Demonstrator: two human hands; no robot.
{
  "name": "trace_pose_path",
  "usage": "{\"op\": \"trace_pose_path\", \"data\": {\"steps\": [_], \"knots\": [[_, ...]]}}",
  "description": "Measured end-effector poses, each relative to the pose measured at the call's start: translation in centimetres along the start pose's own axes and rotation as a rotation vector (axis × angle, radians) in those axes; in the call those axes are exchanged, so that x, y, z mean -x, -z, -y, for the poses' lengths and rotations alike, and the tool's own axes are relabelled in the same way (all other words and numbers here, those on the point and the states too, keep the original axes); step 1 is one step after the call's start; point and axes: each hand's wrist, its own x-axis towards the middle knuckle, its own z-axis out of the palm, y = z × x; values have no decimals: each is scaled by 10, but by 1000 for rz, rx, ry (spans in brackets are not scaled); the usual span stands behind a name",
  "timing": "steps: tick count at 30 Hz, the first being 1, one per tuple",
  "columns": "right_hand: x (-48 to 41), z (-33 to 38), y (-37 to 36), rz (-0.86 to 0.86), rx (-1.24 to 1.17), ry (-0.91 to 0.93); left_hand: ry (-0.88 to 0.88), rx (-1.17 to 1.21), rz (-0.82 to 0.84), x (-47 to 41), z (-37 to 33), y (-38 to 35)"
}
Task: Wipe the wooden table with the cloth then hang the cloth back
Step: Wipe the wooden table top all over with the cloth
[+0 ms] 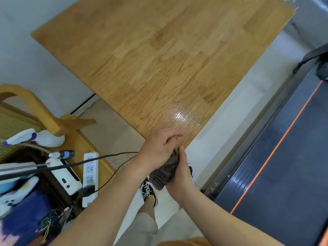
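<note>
Pale floor tiles [236, 110] and a plain wall fill the room around a wooden table [159, 55], whose oak-patterned top runs from the upper middle of the frame down to a corner at lower centre. A damp, shiny patch [181, 115] catches the light just above that corner. Right at the corner, the left hand [158, 148] curls its fingers over the upper end of a dark grey cloth [165, 173], while the right hand [179, 177] wraps round the cloth from the right side with its thumb lying up along it. Both hands grip the bunched cloth between them, just off the table's edge and above the floor. Below the hands a black-and-white shoe [148, 190] shows on the tiles. Along the right of the frame lies a dark treadmill [284, 166] with an orange stripe. At lower left stands a wooden chair [40, 107] with a woven seat, a white spray bottle [40, 138], a white power strip [90, 174] with black cables crossing it, and a white game controller [10, 199].
</note>
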Motion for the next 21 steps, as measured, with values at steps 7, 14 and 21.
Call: {"op": "trace_pose_path", "data": {"steps": [7, 14, 21], "knots": [[34, 19, 19, 1, 349, 41, 254, 25, -29, 76, 16, -16], [58, 34, 15, 14, 1217, 715, 429, 496, -280, 100, 34, -41], [20, 61, 11, 89, 1573, 922, 651, 782, -839, 62, 37, -57]]}}
